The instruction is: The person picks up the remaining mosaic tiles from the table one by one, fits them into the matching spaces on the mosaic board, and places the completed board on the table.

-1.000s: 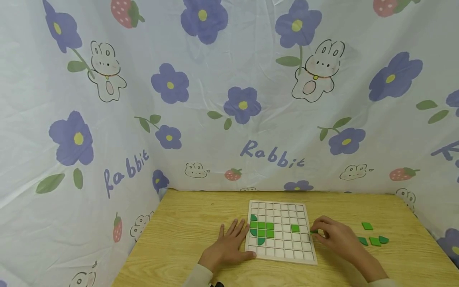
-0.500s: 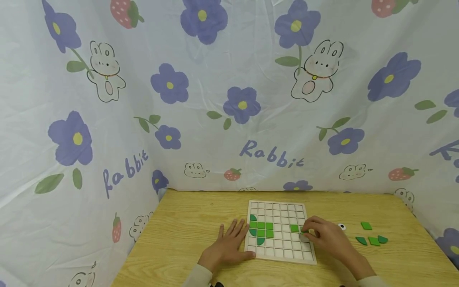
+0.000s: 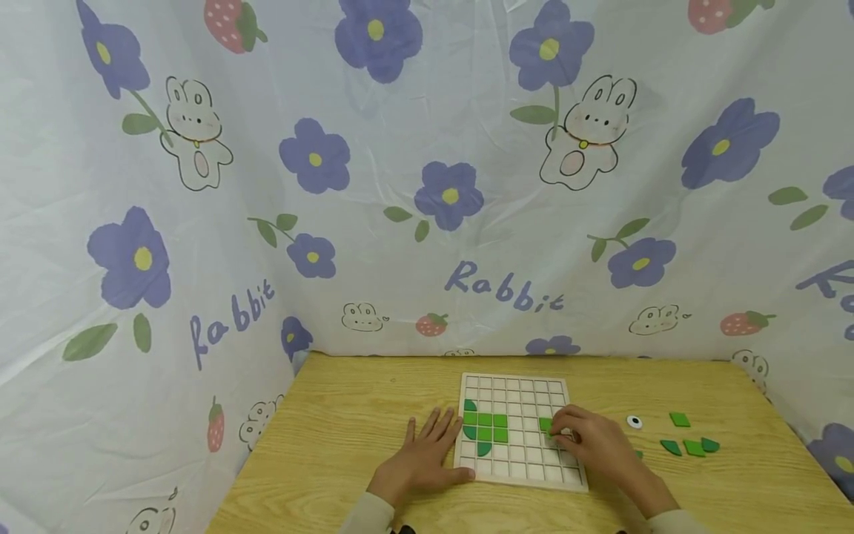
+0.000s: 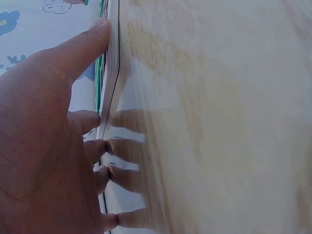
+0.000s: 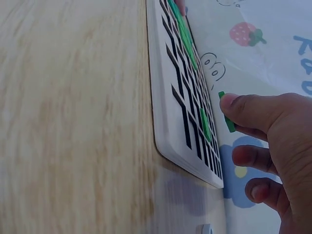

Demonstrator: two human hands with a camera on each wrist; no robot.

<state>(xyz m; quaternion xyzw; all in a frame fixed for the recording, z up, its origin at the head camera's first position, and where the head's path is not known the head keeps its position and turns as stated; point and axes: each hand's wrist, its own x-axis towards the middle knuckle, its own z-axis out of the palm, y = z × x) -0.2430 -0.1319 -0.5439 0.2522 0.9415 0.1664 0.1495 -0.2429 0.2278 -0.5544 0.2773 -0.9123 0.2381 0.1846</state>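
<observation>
A pale wooden grid board (image 3: 527, 471) lies on the table, with several green squares and dark green rounded pieces in its left cells. One green square (image 3: 545, 423) sits alone towards its right side. My right hand (image 3: 597, 445) is over the board's right part, pinching a small green tile (image 5: 227, 113) between thumb and index finger. In the right wrist view that tile shows nearly edge-on, above the board's surface. My left hand (image 3: 422, 460) rests with fingers spread at the board's left edge, fingertips and thumb (image 4: 92, 44) right against its side.
Right of the board lie a round white eye piece (image 3: 634, 422), a green square (image 3: 680, 420), another green square (image 3: 694, 448) and dark green rounded pieces (image 3: 710, 445). A patterned cloth (image 3: 400, 245) hangs behind and beside the wooden table (image 3: 353, 400).
My right hand has moved left from beyond the board's right edge to over its cells, carrying the green tile. The white eye piece has come into view behind it. My left hand stays put.
</observation>
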